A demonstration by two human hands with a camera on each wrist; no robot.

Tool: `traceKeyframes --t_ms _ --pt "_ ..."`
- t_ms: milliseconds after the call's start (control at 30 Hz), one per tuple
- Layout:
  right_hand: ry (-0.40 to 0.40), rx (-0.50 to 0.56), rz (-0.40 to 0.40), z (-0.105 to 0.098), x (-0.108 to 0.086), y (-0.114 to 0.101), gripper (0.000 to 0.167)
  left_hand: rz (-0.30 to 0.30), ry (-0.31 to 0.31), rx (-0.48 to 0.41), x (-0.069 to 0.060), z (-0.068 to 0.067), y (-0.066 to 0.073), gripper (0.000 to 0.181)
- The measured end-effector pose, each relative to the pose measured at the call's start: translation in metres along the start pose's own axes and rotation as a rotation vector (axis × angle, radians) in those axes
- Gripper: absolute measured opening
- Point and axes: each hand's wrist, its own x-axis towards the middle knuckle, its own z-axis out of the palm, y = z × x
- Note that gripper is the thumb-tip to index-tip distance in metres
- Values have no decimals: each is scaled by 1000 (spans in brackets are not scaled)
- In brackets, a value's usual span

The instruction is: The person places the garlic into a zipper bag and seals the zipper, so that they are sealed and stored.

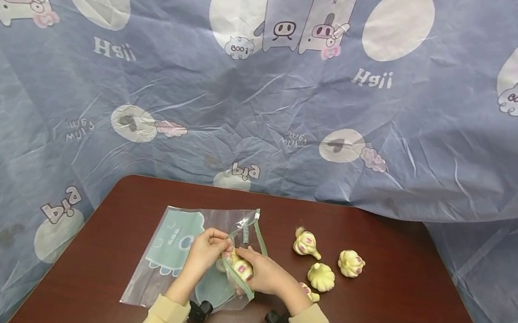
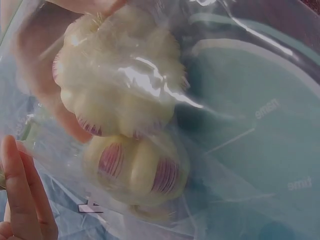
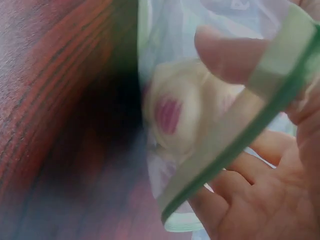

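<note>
A clear zip bag with green print lies on the table, its green-edged mouth facing right. My left hand pinches the upper edge of that mouth; its fingers show at the left wrist view's lower left. Reaching into the mouth, my right hand grips a garlic bulb. Through the film, the left wrist view shows an upper bulb against the right hand's fingers and a lower bulb under it. In the right wrist view the bag's green strip crosses the hand, beside a purple-marked bulb.
Right of the bag on the brown table lie a bulb with roots, a far-right bulb, a pale bulb and one partly behind the right forearm. A patterned blue cloth hangs behind the table.
</note>
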Motion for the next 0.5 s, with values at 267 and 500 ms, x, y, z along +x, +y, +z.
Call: traceKeyframes --t_ms 267,500 --pt "44 59 -35 -16 -12 -3 71 16 -12 -50 -1 0 1 20" --pt "233 163 -35 -37 -37 1 54 -1 9 -33 1 -2 3 17"
